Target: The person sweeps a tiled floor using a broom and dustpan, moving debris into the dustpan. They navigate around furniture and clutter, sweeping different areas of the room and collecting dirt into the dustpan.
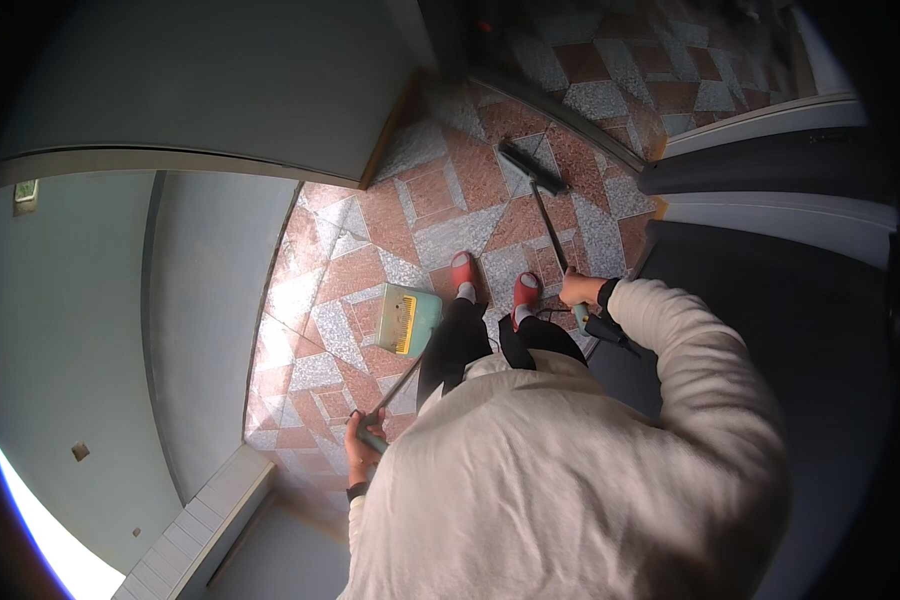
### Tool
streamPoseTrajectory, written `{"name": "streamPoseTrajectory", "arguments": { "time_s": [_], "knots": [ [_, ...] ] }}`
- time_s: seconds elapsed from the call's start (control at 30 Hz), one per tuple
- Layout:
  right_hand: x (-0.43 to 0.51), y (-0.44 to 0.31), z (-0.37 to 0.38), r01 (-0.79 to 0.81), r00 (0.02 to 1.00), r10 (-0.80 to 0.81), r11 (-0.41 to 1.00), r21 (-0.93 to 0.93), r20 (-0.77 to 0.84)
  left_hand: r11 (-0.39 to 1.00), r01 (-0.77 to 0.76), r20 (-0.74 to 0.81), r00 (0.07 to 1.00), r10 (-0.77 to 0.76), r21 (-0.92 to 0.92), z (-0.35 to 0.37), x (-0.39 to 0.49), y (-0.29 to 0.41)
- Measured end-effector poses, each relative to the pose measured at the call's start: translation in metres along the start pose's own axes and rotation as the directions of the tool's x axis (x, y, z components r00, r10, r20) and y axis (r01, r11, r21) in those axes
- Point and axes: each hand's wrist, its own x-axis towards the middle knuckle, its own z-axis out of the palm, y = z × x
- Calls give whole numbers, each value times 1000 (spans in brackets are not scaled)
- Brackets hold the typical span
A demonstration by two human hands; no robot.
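A long-handled broom (549, 223) is gripped near the upper part of its handle by my right hand (579, 288). Its dark-bristled head (531, 169) rests on the tiled floor ahead of my feet. My left hand (363, 442), low on the left, is closed around the handle of a dustpan. The pale green pan (424, 324) stands on the floor left of my legs, with a yellow comb strip (406, 325) along it. Part of the dustpan's pole passes close beside my left leg.
Red and grey patterned tiles (450, 240) cover the floor. A metal door track (562, 120) crosses it at the upper right. Walls bound the left (217, 300) and top (217, 82). A dark panel (765, 322) stands at the right. I wear red slippers (526, 291).
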Motion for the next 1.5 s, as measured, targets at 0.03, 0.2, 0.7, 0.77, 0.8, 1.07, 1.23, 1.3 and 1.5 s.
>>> {"name": "streamPoseTrajectory", "arguments": {
  "time_s": [0.03,0.2,0.7,0.77,0.8,1.07,1.23,1.3,1.5],
  "knots": [
    [-12,12,3,-140,990,138,950,279,26,1000,31,-15,999,-31,1,-5,5,0],
    [-81,70,-36,-43,988,119,825,564,-99,998,58,-4,998,-59,-40,-26,27,-5],
    [123,-101,-197,-31,935,42,999,36,-352,994,-87,-134,988,78,-64,-29,-4,-49],
    [122,-109,-168,-87,958,75,996,-33,-275,990,-89,-151,986,72,-107,-26,-6,-49],
    [116,-104,-151,-86,967,91,996,32,-237,990,-79,-149,987,62,-114,-26,-4,-48],
    [-26,15,-80,-84,996,90,932,-353,1,999,-28,-112,993,24,-37,-16,30,-32],
    [-83,57,-123,11,963,-114,922,-387,-245,999,10,-112,994,-14,-36,-7,39,-20],
    [-81,49,-138,44,952,-180,881,-470,-249,999,14,-131,991,-20,-47,-8,39,-22],
    [24,-62,-162,203,855,-426,801,-564,-297,982,-34,-113,994,13,-186,-14,29,-35]
  ]
}}
